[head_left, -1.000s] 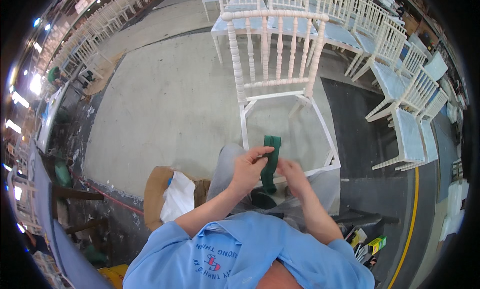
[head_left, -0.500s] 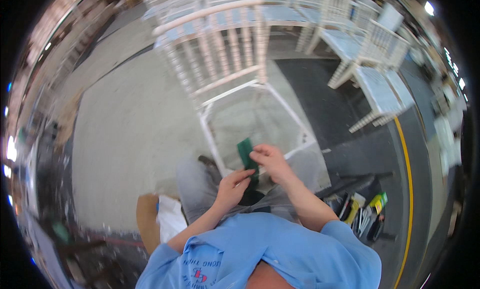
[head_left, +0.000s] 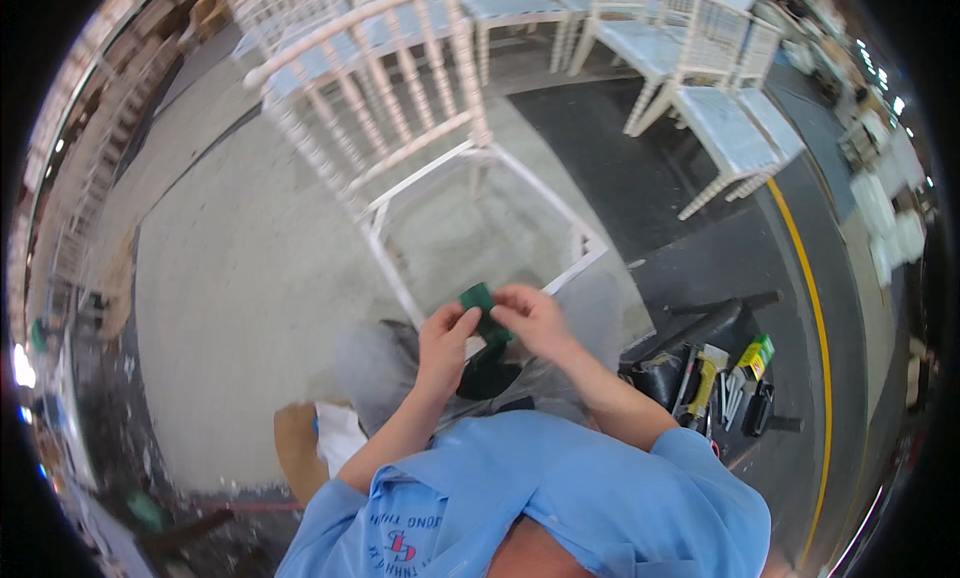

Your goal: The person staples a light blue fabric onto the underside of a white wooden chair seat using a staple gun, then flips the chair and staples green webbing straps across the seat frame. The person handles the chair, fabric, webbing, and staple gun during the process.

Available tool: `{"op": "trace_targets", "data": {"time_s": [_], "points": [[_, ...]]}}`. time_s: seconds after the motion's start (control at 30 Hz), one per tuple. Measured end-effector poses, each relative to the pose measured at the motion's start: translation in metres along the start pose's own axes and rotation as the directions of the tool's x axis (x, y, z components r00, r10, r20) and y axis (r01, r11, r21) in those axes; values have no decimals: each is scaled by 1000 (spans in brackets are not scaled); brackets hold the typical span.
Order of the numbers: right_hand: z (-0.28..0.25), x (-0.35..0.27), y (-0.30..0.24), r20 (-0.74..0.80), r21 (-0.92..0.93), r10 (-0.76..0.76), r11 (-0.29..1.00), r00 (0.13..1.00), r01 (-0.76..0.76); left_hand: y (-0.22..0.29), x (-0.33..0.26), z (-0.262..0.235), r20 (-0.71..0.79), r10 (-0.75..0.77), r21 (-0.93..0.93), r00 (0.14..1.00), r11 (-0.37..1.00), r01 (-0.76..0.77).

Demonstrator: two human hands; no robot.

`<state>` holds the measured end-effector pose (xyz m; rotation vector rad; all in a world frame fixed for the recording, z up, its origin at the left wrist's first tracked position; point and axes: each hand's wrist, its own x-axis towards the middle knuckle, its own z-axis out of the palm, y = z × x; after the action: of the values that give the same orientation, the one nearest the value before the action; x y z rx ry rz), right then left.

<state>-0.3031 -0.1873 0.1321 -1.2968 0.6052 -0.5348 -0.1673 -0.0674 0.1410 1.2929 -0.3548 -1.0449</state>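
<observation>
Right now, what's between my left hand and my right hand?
The head view shows a green strip between them, held by the left hand and the right hand.

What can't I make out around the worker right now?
Head view:
Green strip: gripped parts hidden by the left hand and right hand.
Near seat rail: partly hidden behind the hands.
Brown carton: contents hidden by white sheet.
Silver tools: too small to identify.
</observation>
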Motion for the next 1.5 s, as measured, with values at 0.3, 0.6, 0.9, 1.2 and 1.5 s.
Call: {"op": "trace_targets", "data": {"time_s": [0.3,0.6,0.9,1.2,1.5], "points": [[10,15,-4,12,-199,-142,970,990,142,2,-6,-2,-57,-19,-144,998,989,10],[18,12,-19,75,-368,-154,914,985,171,-5,-9,-15,-50,67,83,996,995,-63],[-1,9,-20,83,-631,-388,692,918,350,-37,20,-23,31,197,491,980,851,-186],[-33,-6,-24,102,-590,-327,741,940,321,-97,34,-18,398,-109,909,911,-88,-408],[-15,38,-29,256,-627,-276,682,926,377,-45,20,-23,-63,129,518,990,852,-78]]}}
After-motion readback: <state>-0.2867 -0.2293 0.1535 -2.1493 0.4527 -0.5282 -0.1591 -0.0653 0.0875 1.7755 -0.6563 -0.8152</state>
